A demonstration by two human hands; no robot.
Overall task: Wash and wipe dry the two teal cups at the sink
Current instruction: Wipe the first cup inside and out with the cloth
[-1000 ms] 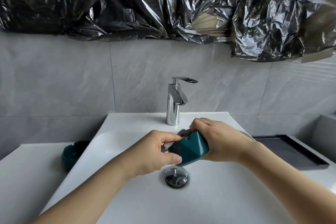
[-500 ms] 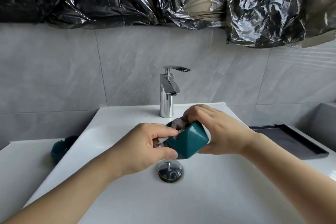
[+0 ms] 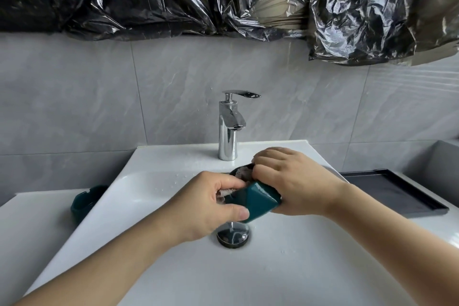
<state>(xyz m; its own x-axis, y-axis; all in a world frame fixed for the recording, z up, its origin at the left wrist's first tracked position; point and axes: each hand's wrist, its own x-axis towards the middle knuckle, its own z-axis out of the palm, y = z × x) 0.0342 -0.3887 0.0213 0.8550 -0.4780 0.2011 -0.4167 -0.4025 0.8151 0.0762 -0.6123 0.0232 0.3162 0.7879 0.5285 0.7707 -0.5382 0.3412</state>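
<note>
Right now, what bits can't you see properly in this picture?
- Head view: the inside of the held cup, filled by the cloth and covered by the right hand.
- Most of the cloth, bunched between the left hand and the cup.
- The second cup, half hidden behind the sink rim.
- The drain plug, partly under the left hand.

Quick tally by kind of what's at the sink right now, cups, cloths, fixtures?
Teal cups: 2, one held, one beside the basin
Cloths: 1
Faucets: 1
Drain stoppers: 1
Dark trays: 1
Total: 6
</note>
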